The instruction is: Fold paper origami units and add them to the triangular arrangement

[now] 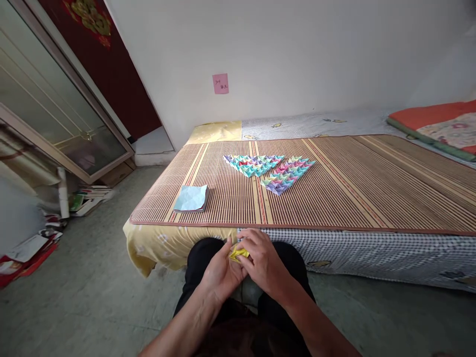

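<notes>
Both my hands meet over my lap, just in front of the bed's edge. My left hand (220, 272) and my right hand (262, 263) pinch a small folded yellow paper piece (238, 254) between their fingers. On the bamboo mat (353, 188) ahead lie two flat triangular arrays of folded paper pieces: a mostly blue-green one (253, 164) and a pink-purple one (287, 174). A stack of light blue paper squares (191, 199) rests near the mat's front left corner.
The bed has a yellow sheet (163, 245) on the left and a checked sheet (372, 250) on the right. A folded orange quilt (439, 124) lies at the far right. Books and papers (87, 198) litter the floor at left, below a glass door (55, 99).
</notes>
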A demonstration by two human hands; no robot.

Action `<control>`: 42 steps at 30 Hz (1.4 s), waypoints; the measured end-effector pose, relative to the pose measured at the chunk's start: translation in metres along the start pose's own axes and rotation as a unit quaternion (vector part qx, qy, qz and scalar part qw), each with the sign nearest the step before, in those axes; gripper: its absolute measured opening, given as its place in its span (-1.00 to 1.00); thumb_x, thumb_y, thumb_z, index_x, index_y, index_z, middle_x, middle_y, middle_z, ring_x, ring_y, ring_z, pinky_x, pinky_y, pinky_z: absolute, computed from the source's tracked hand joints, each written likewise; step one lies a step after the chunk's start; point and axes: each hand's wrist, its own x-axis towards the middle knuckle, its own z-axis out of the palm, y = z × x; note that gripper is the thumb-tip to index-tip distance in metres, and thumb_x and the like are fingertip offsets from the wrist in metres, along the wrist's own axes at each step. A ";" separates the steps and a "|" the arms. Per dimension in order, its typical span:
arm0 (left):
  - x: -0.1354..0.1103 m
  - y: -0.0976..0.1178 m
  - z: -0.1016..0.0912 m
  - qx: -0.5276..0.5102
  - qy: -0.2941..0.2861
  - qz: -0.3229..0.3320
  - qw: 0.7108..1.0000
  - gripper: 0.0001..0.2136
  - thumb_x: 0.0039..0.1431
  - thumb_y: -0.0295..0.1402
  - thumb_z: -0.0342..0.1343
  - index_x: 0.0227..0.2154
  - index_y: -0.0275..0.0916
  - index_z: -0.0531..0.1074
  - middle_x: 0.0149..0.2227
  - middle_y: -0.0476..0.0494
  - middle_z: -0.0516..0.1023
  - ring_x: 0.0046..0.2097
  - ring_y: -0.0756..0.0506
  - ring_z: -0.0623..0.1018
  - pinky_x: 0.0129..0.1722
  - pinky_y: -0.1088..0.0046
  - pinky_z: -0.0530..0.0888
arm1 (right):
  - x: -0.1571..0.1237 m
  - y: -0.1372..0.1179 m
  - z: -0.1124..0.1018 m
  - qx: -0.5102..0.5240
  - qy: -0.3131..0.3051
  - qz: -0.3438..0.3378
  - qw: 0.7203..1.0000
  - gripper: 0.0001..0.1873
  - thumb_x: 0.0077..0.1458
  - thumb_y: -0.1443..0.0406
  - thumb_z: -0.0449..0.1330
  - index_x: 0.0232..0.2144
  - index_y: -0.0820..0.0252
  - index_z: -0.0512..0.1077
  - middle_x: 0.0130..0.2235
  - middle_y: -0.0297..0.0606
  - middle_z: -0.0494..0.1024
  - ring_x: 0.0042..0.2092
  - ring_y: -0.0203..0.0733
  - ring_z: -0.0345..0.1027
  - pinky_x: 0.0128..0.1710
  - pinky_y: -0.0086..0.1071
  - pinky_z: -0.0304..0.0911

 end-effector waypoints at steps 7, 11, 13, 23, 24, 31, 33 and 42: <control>0.001 0.002 0.001 0.041 0.009 0.016 0.999 -0.53 0.56 -0.19 -0.19 0.11 -0.51 0.44 -0.15 -0.44 0.67 -0.15 -0.22 0.69 -0.09 0.25 0.60 | 0.003 0.008 -0.033 0.100 0.033 0.041 0.994 -0.84 0.30 0.44 0.18 -0.18 0.10 0.51 -0.06 -0.17 0.58 0.03 -0.02 0.50 0.03 -0.13 0.44; 0.003 0.001 0.000 0.049 0.020 0.017 0.998 -0.52 0.56 -0.18 -0.20 0.05 -0.53 0.46 -0.20 -0.43 0.66 -0.19 -0.21 0.68 -0.13 0.27 0.60 | 0.001 0.010 -0.035 0.098 0.021 0.040 0.994 -0.82 0.31 0.46 0.17 -0.23 0.11 0.52 -0.07 -0.16 0.58 0.00 -0.04 0.51 -0.01 -0.15 0.46; 0.005 0.001 -0.001 0.044 0.012 0.017 0.999 -0.54 0.56 -0.18 -0.20 -0.01 -0.48 0.49 -0.25 -0.36 0.64 -0.23 -0.18 0.67 -0.17 0.31 0.60 | 0.000 0.006 -0.030 0.088 0.000 0.035 0.995 -0.82 0.28 0.48 0.19 -0.27 0.12 0.52 -0.07 -0.15 0.57 0.00 -0.04 0.51 -0.01 -0.15 0.46; 0.006 0.001 0.003 0.015 -0.007 0.019 1.000 -0.57 0.58 -0.24 -0.20 -0.25 -0.36 0.50 -0.43 -0.11 0.51 -0.42 -0.01 0.55 -0.37 0.52 0.51 | -0.001 0.000 -0.009 -0.066 -0.035 -0.041 0.996 -0.79 0.18 0.55 0.26 -0.22 0.20 0.56 -0.02 -0.06 0.61 0.08 0.13 0.45 0.05 0.05 0.45; 0.006 0.001 0.003 0.016 -0.006 0.023 1.000 -0.57 0.58 -0.25 -0.20 -0.26 -0.36 0.50 -0.43 -0.11 0.51 -0.42 0.00 0.55 -0.37 0.53 0.51 | -0.001 0.001 -0.008 -0.075 -0.037 -0.047 0.995 -0.80 0.19 0.55 0.27 -0.19 0.22 0.57 -0.02 -0.04 0.62 0.09 0.14 0.45 0.05 0.06 0.45; 0.007 0.000 -0.001 0.028 -0.006 0.036 0.999 -0.77 0.52 -0.38 0.00 -0.24 -0.33 0.49 -0.39 -0.06 0.55 -0.37 0.01 0.59 -0.25 0.54 0.54 | -0.003 0.000 0.002 -0.108 -0.031 -0.068 0.991 -0.82 0.28 0.51 0.23 -0.17 0.21 0.58 -0.04 -0.06 0.63 0.10 0.12 0.44 0.05 0.02 0.44; 0.007 -0.001 -0.004 0.033 0.002 0.045 0.998 -0.80 0.50 -0.41 0.02 -0.23 -0.33 0.50 -0.39 -0.06 0.56 -0.36 0.00 0.59 -0.24 0.54 0.55 | -0.003 0.000 0.006 -0.106 -0.034 -0.067 0.992 -0.84 0.29 0.50 0.23 -0.25 0.20 0.56 -0.12 -0.10 0.63 0.06 0.09 0.45 0.02 0.00 0.45; 0.009 0.005 -0.004 0.021 0.004 0.029 0.999 -0.65 0.56 -0.31 -0.10 -0.25 -0.38 0.50 -0.40 -0.12 0.55 -0.43 0.01 0.57 -0.41 0.55 0.51 | 0.000 -0.002 -0.008 -0.014 -0.057 -0.019 0.998 -0.75 0.16 0.57 0.28 -0.19 0.18 0.55 -0.08 -0.14 0.62 0.05 0.08 0.47 0.06 0.03 0.43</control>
